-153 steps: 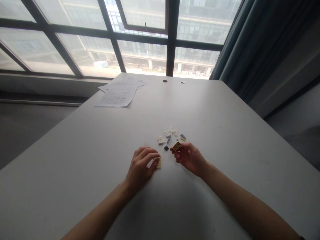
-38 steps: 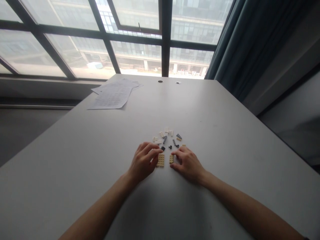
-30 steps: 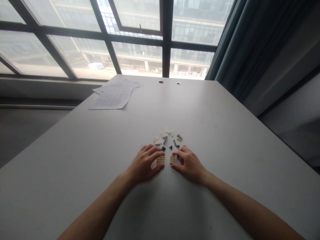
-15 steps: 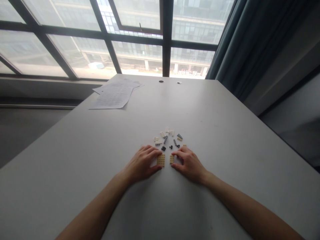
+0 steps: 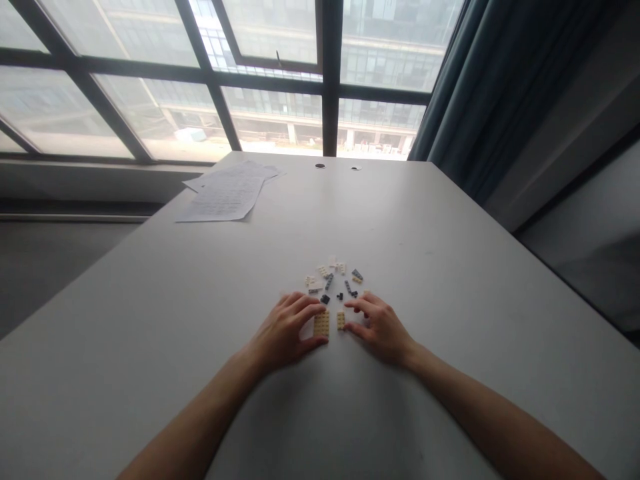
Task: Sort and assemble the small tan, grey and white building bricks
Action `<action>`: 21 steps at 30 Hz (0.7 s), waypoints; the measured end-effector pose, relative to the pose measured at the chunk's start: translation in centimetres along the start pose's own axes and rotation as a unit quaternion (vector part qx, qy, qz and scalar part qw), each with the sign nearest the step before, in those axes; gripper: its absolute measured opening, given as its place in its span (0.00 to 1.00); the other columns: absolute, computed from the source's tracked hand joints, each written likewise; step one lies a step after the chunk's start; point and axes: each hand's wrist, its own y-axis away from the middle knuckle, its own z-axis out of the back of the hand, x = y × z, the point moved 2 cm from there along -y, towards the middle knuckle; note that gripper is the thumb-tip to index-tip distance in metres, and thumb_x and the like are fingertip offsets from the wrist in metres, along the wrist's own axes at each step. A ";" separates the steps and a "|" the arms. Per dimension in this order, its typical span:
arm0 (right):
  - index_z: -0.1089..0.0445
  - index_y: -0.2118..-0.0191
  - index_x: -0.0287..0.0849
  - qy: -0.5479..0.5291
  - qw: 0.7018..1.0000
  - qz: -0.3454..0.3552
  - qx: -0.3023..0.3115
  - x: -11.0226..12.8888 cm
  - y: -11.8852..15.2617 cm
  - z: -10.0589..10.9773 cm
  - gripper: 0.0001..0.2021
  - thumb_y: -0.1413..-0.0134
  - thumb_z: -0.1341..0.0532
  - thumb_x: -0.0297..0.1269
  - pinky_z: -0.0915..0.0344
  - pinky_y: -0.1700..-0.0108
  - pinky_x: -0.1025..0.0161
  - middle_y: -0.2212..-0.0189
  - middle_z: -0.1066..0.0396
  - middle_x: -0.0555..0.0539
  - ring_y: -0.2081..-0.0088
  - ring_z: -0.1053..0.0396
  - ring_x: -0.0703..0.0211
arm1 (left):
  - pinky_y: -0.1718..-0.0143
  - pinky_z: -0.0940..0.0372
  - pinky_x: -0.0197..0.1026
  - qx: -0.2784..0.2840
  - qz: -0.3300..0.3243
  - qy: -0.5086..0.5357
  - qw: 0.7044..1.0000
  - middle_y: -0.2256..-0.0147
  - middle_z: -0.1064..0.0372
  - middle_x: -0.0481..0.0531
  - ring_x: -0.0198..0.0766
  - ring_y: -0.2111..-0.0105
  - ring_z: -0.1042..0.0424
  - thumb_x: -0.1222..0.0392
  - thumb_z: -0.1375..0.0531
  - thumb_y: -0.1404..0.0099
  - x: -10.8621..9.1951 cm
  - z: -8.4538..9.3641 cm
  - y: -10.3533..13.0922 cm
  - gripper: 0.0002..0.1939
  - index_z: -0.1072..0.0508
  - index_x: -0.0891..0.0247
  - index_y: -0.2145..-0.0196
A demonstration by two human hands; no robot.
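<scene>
A larger tan studded plate (image 5: 321, 323) lies on the white table, between the thumb and fingers of my left hand (image 5: 290, 328), which hold its near and far edges. To its right, across a narrow gap, lies a smaller tan plate (image 5: 341, 321). My right hand (image 5: 379, 327) is just right of that plate, thumb and fingers apart, with nothing between them. Beyond both hands are small black pieces (image 5: 325, 299), grey pieces (image 5: 329, 281) and several white pieces (image 5: 316, 285). A grey wedge-shaped piece (image 5: 357, 274) sits at the right of this group, by a tan one.
Printed paper sheets (image 5: 225, 197) lie at the far left of the white table (image 5: 400, 220). Two round holes are near its far edge. Behind it stand a framed window and a dark blue curtain (image 5: 465, 107) on the right.
My right hand has opened and let go of the smaller tan plate, which now sits slightly left, nearer the larger plate. My left hand has barely moved. The camera view has shifted slightly.
</scene>
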 end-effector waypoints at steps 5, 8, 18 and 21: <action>0.28 0.56 0.42 0.029 0.996 -0.039 -0.073 -1.7 -1.5 2.5 0.11 0.46 0.39 0.30 0.36 0.59 0.62 0.65 0.31 0.48 0.65 0.34 0.60 | 0.52 0.40 0.49 -0.020 -0.057 -0.015 0.998 0.54 0.30 0.58 0.47 0.53 0.34 0.46 0.39 0.39 -1.5 -0.1 -0.5 0.22 0.31 0.61 0.53; 0.27 0.57 0.42 0.078 0.992 -0.067 -0.074 -2.6 -3.3 3.1 0.11 0.47 0.39 0.30 0.37 0.58 0.62 0.63 0.30 0.47 0.65 0.33 0.60 | 0.52 0.40 0.50 -0.029 -0.077 -0.023 0.996 0.55 0.29 0.57 0.47 0.53 0.34 0.46 0.40 0.39 -1.8 -0.2 -0.5 0.21 0.30 0.61 0.53; 0.27 0.62 0.43 0.190 0.978 -0.069 -0.049 -2.4 -6.0 1.4 0.06 0.43 0.40 0.34 0.39 0.56 0.60 0.63 0.30 0.43 0.59 0.33 0.55 | 0.55 0.38 0.47 -0.096 -0.061 -0.033 0.993 0.59 0.28 0.55 0.44 0.55 0.32 0.55 0.39 0.38 -1.0 -0.1 -0.1 0.12 0.28 0.60 0.57; 0.27 0.61 0.43 0.187 0.980 -0.056 -0.045 -2.7 -5.9 1.4 0.06 0.43 0.40 0.34 0.39 0.55 0.59 0.62 0.31 0.43 0.58 0.34 0.54 | 0.55 0.38 0.47 -0.100 -0.057 -0.026 0.993 0.59 0.28 0.55 0.44 0.55 0.32 0.56 0.38 0.38 -1.0 -0.3 -0.1 0.11 0.28 0.59 0.58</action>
